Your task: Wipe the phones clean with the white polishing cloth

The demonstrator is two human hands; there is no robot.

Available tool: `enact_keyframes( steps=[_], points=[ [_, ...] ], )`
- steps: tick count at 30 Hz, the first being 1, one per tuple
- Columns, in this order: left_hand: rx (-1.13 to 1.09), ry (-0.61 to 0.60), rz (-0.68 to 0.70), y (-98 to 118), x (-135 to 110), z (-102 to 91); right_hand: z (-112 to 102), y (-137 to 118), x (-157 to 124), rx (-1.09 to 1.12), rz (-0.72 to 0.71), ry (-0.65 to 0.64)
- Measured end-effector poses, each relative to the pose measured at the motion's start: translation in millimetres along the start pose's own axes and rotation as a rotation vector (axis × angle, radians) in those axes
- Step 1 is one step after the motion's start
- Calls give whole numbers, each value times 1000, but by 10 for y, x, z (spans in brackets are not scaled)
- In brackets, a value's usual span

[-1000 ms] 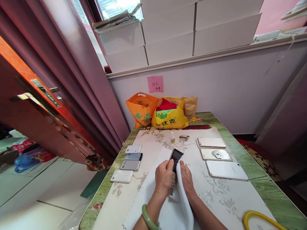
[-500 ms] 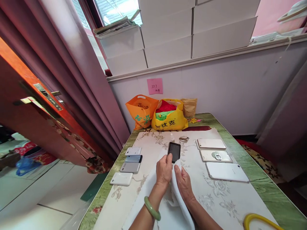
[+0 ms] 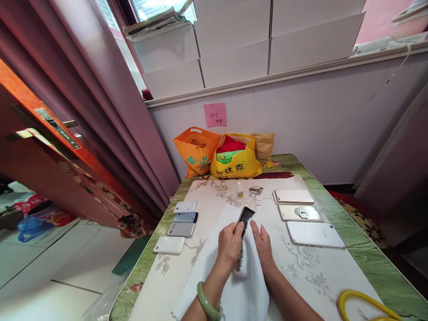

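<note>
My left hand (image 3: 230,244) is closed round one side of a dark phone (image 3: 246,216), its thumb along the phone's edge. The phone is tilted, and its lower part is hidden by a white cloth (image 3: 252,256) with a zigzag edge. My right hand (image 3: 263,246) holds the cloth at the phone's right side, thumb uppermost. The rest of the cloth spreads below both hands on the table. Beyond the phone stand a small dropper bottle (image 3: 240,190) with yellowish liquid and a pair of folded glasses (image 3: 256,190).
Several phones lie at the left, among them a white phone (image 3: 169,245). On the right lie three more, the nearest a silver phone (image 3: 315,234). An orange bag (image 3: 197,149) and a yellow bag (image 3: 237,166) stand by the wall. Yellow-handled scissors (image 3: 351,296) lie near the front right.
The phone has turned from facing me to a steep tilt, and the cloth now covers its lower part. My right hand has shifted slightly right. The small bottle has come into fuller view.
</note>
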State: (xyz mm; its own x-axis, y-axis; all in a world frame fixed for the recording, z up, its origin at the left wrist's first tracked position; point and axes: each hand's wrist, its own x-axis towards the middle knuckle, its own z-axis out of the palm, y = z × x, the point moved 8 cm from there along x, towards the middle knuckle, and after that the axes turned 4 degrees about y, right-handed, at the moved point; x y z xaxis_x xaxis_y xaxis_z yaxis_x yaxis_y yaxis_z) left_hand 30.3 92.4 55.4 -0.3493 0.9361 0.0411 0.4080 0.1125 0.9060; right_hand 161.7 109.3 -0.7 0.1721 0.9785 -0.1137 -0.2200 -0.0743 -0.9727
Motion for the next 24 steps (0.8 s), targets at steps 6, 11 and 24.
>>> enact_keyframes(
  steps=[6, 11, 24],
  points=[
    [-661, 148, -229, -62, 186, -97, 193, -150, -171, -74, -125, -177],
    [-1306, 26, -427, -64, 130, -83, -10, -50, -105, 39, 174, -20],
    [-1402, -123, -677, -725, -184, 15, -915, -482, 55, -57, -238, 663]
  ],
)
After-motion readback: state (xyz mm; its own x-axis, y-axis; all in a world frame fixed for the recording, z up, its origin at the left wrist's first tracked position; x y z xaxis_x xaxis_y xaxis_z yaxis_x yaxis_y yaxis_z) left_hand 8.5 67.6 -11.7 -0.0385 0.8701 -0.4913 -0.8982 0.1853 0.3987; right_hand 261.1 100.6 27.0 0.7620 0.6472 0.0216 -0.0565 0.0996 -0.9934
